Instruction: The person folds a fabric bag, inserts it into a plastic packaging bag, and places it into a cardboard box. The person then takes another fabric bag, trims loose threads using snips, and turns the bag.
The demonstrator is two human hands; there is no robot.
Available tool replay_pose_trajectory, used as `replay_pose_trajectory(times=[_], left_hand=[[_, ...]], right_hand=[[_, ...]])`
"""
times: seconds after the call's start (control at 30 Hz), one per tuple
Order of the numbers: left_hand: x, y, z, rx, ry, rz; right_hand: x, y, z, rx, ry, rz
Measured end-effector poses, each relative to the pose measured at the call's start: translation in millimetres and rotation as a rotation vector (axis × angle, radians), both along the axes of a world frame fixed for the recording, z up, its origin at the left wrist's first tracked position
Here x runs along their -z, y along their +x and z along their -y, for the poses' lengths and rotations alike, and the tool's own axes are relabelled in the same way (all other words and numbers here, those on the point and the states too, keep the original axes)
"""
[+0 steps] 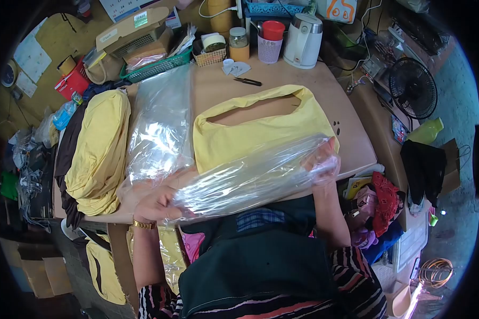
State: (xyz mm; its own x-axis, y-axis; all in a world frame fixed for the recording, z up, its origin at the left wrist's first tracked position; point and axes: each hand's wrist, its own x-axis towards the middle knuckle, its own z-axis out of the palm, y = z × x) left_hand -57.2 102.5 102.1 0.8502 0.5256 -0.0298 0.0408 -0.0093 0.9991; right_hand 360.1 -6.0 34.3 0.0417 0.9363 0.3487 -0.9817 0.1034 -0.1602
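A clear plastic bag point(245, 178) is stretched between my two hands over the table's near edge. My left hand point(157, 206), with a gold watch on its wrist, is closed on the bag's left end. Toward the right end, my right hand point(322, 162) is inside or behind the clear film, its fingers seen through it and spread. Just beyond lies a yellow cloth bag point(261, 125) with its handle loop away from me, partly covered by the plastic. More clear plastic bags point(162, 117) lie flat to its left.
Folded yellow cloth point(101, 154) is piled at the left. Along the back of the table point(351, 133) stand a green basket point(159, 65), jars, a pink cup holder point(270, 49) and a white kettle point(303, 41). A black tool point(248, 82) lies before them. A fan point(413, 87) stands right.
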Motion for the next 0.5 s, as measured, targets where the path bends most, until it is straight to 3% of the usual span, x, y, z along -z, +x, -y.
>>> replay_pose_trajectory(times=[0.03, 0.1, 0.17, 0.2, 0.23, 0.27, 0.3, 0.33, 0.37, 0.4, 0.43, 0.5], left_hand=[[8, -8, -4, -0.145, -0.007, -0.135], [18, -18, -10, -0.43, -0.078, -0.393], [25, -16, -14, -0.522, -0.38, 0.37], [20, -15, -13, -0.686, -0.38, 0.269], [22, -17, -13, -0.686, -0.381, 0.268], [25, -21, -15, -0.555, -0.444, 0.363], [27, -26, -17, -0.421, -0.503, 0.456], [28, -35, -19, -0.423, -0.502, 0.456], [30, -46, -20, -0.392, -0.368, 0.097], [26, -43, -19, -0.379, -0.296, -0.081], [13, -33, -16, -0.351, -0.225, -0.258], [-19, 4, -7, 0.018, 0.105, 0.01]], right_hand=[[1, 1, -1, -0.125, 0.075, -0.075], [-2, -1, 9, -0.015, 0.043, 0.39], [-8, 12, 7, -0.086, 0.099, 0.494], [-7, 21, 4, -0.176, 0.161, 0.851], [-5, 31, 5, -0.268, 0.224, 1.209], [-1, 40, 11, -0.33, 0.037, 1.118], [-2, 36, 17, -0.331, 0.037, 1.117], [-6, 28, 25, -0.108, -0.122, 0.862], [-8, 24, 30, 0.108, -0.275, 0.597], [-6, 32, 22, 0.028, -0.055, 0.511], [-9, 40, 20, 0.029, -0.056, 0.51], [-31, 53, 18, 0.039, -0.069, 0.859]])
